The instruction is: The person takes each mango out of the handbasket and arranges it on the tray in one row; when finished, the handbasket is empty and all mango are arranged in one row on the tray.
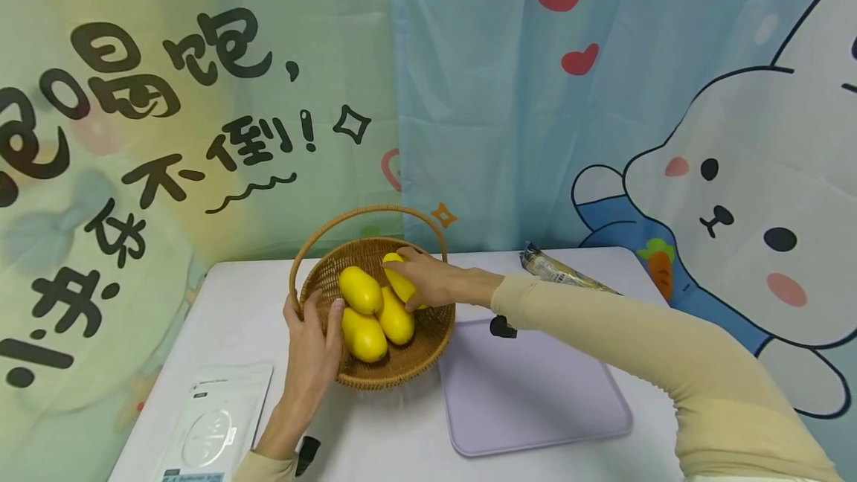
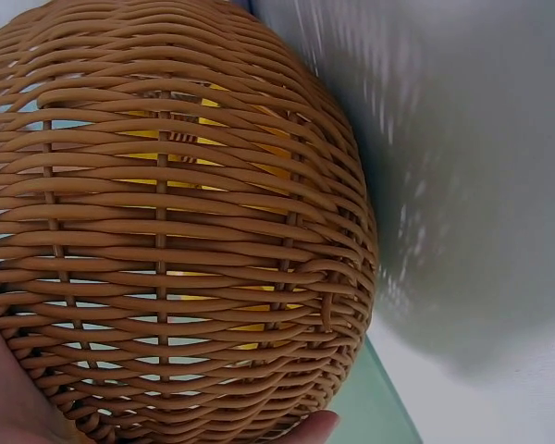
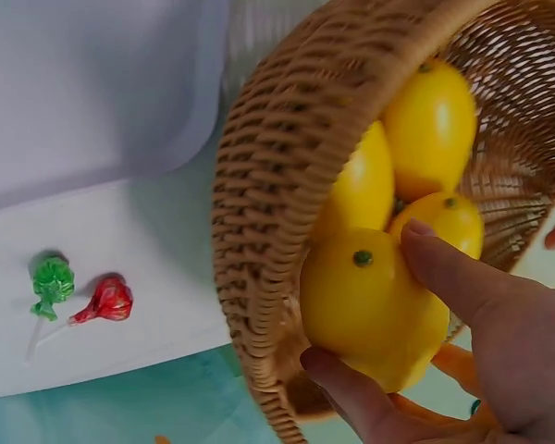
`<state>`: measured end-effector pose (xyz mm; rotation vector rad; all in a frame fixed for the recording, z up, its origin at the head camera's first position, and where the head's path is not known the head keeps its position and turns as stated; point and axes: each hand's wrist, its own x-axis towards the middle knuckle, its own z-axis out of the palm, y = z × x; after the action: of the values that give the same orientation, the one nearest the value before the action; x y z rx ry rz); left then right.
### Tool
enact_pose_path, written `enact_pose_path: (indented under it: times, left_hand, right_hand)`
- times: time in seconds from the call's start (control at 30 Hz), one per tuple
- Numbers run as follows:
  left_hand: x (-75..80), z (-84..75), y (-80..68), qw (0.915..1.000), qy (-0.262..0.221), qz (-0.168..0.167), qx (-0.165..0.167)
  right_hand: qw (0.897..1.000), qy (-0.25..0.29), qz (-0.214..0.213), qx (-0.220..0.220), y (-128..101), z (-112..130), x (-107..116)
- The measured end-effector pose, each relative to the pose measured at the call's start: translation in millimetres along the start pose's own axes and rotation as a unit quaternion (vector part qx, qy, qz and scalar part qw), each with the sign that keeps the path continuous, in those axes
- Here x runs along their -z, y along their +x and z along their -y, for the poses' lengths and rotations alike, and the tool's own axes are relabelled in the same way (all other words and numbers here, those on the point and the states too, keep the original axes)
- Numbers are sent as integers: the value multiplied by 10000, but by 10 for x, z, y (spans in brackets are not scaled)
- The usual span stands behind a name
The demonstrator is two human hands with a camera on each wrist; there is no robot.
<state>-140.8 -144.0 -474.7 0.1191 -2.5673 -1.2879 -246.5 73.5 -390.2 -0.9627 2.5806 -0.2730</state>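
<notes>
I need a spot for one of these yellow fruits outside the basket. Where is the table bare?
The lilac mat, right of the basket, is bare. White tabletop left of the basket, behind the flat packet, is free too. The basket is crowded: four yellow fruits, the left hand on its rim, the right hand inside.

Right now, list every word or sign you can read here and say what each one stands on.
"喝饱饱," in black on the backdrop curtain.
"不倒!" below it on that curtain.
More black characters at the curtain's left edge are cut off.
Print on the white packet and the wrapped roll: too small to read.
</notes>
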Motion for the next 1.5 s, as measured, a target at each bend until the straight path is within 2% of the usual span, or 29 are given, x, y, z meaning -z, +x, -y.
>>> enact_pose_path:
  times: [0.3,0.47,0.73,0.93,1.07,1.23,1.37,1.5]
  left_hand:
    - [-10,10,-15,10000,-45,19,49]
    - [10,-5,-10,10000,-40,49,53]
    - [15,9,-2,10000,-2,-17,55]
    - [11,9,6,10000,-41,25,76]
    - [15,7,2,9999,-48,67,103]
    - [15,7,-3,9999,-49,72,103]
    - [16,1,3,10000,-57,46,60]
    - [17,-10,11,10000,-37,28,25]
  right_hand:
    - [9972,607,-308,295,-460,122,113]
    - [9946,818,-573,289,-780,147,149]
    - [9869,1077,-1203,-58,-1263,31,142]
    - [9815,1049,-1514,-525,-1474,-154,95]
    - [9780,1187,-1475,-870,-1500,-247,-37]
    - [9757,1401,-1137,-1245,-1445,-305,-383]
    - [9747,1582,-805,-1361,-1391,-310,-687]
    - [9722,1765,-648,-1398,-1334,-289,-913]
